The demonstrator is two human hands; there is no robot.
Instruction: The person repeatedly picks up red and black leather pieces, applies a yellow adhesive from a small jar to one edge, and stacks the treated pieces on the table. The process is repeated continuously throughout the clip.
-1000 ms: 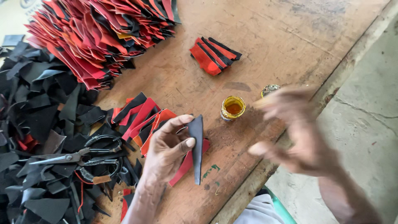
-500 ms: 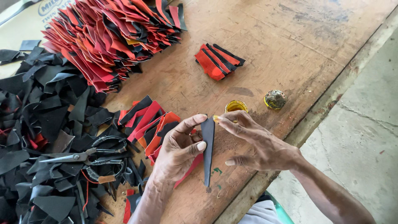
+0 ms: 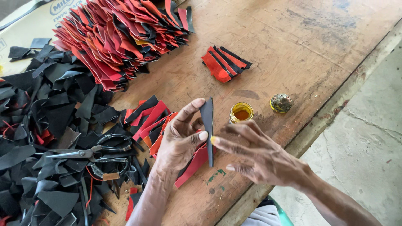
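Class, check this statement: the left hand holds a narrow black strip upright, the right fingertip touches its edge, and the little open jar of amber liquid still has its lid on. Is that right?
Not quite. The jar is open; its lid lies apart on the wooden table, as the head view shows. The left hand does hold the black strip, and the right hand touches its edge.

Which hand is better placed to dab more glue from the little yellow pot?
Probably the right hand: it is free, its fingers lie nearest the open pot, and the left hand is busy pinching the black strip.
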